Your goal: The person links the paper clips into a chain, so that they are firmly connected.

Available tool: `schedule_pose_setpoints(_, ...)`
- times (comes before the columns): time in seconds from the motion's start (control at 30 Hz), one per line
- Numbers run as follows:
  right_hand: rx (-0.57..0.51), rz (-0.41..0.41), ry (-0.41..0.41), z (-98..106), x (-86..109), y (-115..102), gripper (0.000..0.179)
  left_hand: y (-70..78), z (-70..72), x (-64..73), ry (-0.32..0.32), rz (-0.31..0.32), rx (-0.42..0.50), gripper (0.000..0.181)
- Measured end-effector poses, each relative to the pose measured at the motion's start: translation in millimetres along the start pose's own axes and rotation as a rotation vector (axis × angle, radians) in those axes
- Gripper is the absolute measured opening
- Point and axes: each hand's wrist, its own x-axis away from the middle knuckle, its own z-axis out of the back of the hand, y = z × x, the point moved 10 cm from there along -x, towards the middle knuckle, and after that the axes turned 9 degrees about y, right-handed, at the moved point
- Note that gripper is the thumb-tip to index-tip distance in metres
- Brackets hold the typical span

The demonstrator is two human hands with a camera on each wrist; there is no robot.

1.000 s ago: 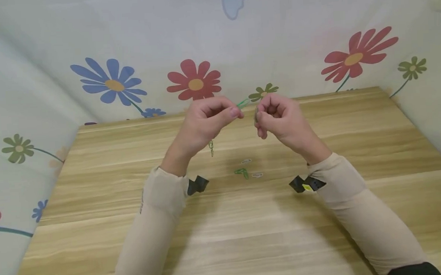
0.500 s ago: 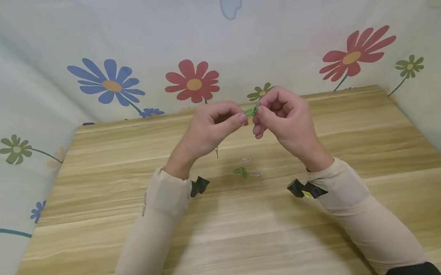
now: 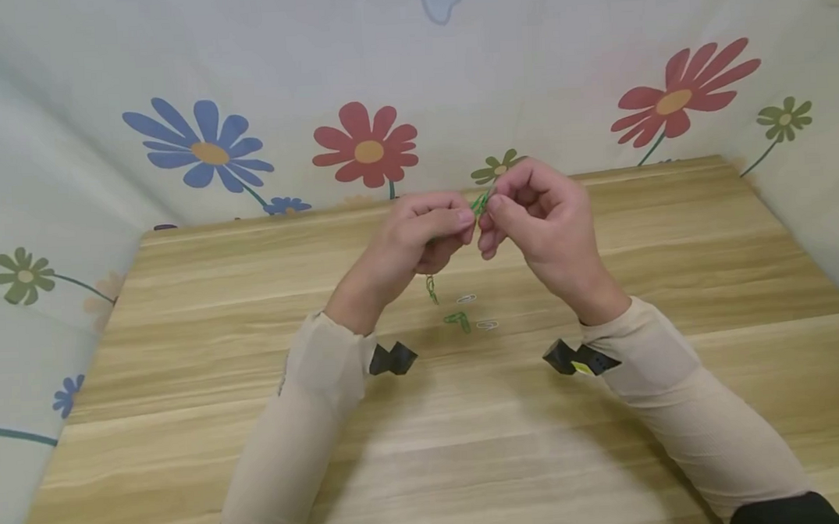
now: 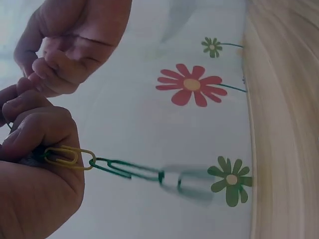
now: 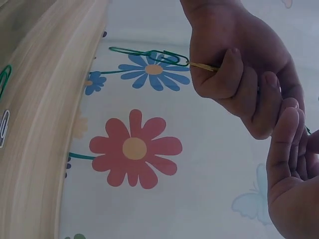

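Observation:
Both hands are raised over the table, fingertips nearly meeting. My left hand [image 3: 421, 234] pinches a green paper clip [image 3: 478, 205] between thumb and index finger. Its other fingers curl round the top of a paper clip chain [image 3: 431, 289]. In the left wrist view a yellow paper clip [image 4: 70, 157] comes out of that fist, with a green paper clip [image 4: 127, 169] linked below it and a blurred clip at the end. At the green clip's other side, my right hand [image 3: 552, 229] pinches with thumb and index finger; those fingertips cover most of what it holds.
On the wooden table [image 3: 428, 449], below the hands, lie green paper clips [image 3: 459, 320], a white paper clip [image 3: 466, 298] and another white paper clip [image 3: 487, 325]. A flower-printed curtain [image 3: 524, 70] stands behind the table's far edge and along both sides.
The hands have come together, the left moving right and the hanging chain with it. The green clip, apart from the right hand a second ago, now meets its fingertips.

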Motion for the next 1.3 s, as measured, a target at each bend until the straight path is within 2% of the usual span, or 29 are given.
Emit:
schedule_pose_setpoints(0.17,-0.005,-0.05,0.0,1.6,-0.3,3.1,0.01,-6.1,-3.3,-1.8,-0.008,0.036,0.073,0.026)
schedule_pose_setpoints(0.3,-0.088,-0.119,0.048,5.1,-2.1,6.5,0.007,-13.5,-5.9,-1.7,-0.017,0.078,0.129,0.026)
schedule_pose_setpoints(0.4,-0.151,-0.152,0.088,8.0,-4.0,6.9,0.013,-16.6,-8.0,-1.2,-0.025,0.101,0.142,0.025)
schedule_pose_setpoints(0.47,-0.156,-0.156,0.096,8.7,-4.5,6.4,0.014,-17.5,-8.4,-0.5,-0.028,0.105,0.131,0.024)
schedule_pose_setpoints(0.57,-0.146,-0.155,0.091,8.2,-4.1,6.1,0.014,-17.2,-7.5,0.6,-0.036,0.088,0.078,0.024)
schedule_pose_setpoints(0.67,-0.1,-0.137,0.059,6.1,-2.9,4.1,0.012,-16.6,-9.5,2.0,-0.081,0.065,0.027,0.025)
schedule_pose_setpoints(0.83,0.0,-0.105,0.013,3.4,-0.8,0.3,0.007,-12.4,-15.7,3.5,-0.159,0.012,0.057,0.028)
schedule_pose_setpoints(1.13,0.051,-0.151,-0.024,-0.4,-0.3,4.3,0.011,3.7,-5.4,1.5,-0.063,-0.091,0.102,0.019)
schedule_pose_setpoints(1.3,0.205,-0.219,-0.114,-1.2,1.6,22.2,0.007,13.9,8.6,4.9,0.012,-0.124,0.13,0.024)
